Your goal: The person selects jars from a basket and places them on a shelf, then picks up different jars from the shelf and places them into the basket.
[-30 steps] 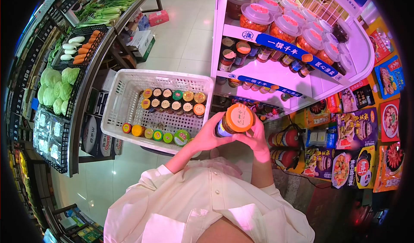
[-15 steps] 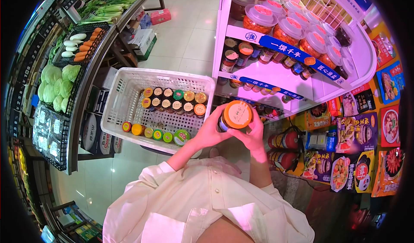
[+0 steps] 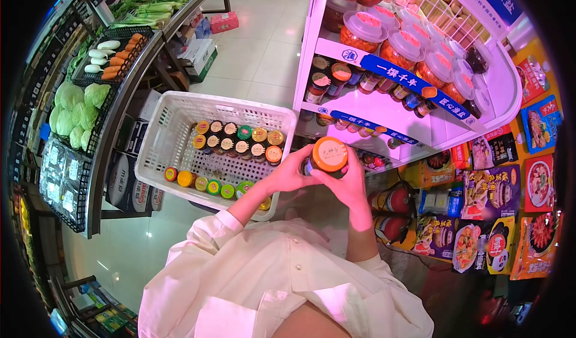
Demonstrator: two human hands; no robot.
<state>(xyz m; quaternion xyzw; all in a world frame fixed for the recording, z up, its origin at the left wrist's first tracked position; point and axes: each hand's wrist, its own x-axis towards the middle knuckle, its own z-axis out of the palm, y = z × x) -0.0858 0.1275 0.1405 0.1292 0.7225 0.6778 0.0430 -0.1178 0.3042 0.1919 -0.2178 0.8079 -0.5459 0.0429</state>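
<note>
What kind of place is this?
It looks like a grocery shop: there are cabbages and carrots set out on the left, jars on pink-lit shelves, and colourful food packets on the right.

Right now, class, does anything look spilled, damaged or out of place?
Nothing looks spilled or damaged around the held orange-lidded jar. One mild oddity: a pink pack seems to lie on the floor near the vegetable stand, rather than on display.
</note>
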